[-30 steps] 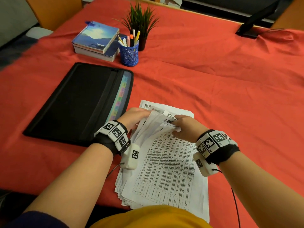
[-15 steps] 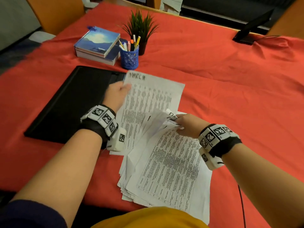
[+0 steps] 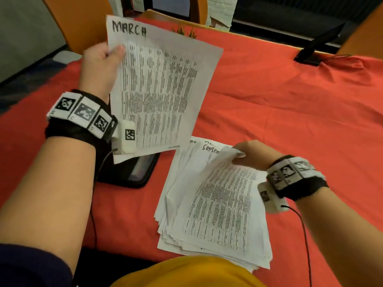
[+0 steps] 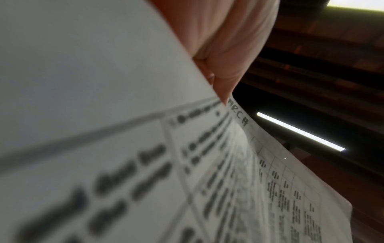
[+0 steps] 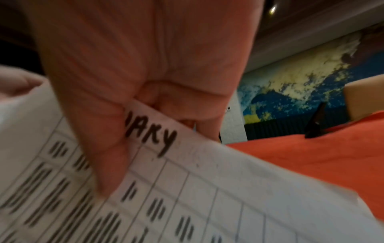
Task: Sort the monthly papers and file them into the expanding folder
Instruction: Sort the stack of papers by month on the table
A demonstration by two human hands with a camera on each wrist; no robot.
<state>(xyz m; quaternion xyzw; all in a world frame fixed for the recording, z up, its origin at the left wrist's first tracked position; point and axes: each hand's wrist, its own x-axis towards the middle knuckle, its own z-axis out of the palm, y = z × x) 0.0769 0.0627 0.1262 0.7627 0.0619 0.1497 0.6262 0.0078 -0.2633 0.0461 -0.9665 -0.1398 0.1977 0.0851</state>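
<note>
Red tablecloth (image 3: 279, 112), dim room, left hand (image 3: 99, 65) pinching MARCH sheet (image 3: 157, 90), right hand (image 3: 252, 156) pinching stack page (image 3: 223, 204)

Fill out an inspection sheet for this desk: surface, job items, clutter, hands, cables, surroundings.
Surface: red tablecloth, wrinkled.
Job's things: MARCH sheet lifted off the table; paper stack fanned, near edge; black expanding folder mostly hidden behind the sheet.
Clutter: plant, only leaf tips visible; black stand at far right.
Grippers: left hand pinches the MARCH sheet; right hand grips upturned stack sheets.
Cables: black wrist cable over the cloth.
Surroundings: orange chair.
</note>
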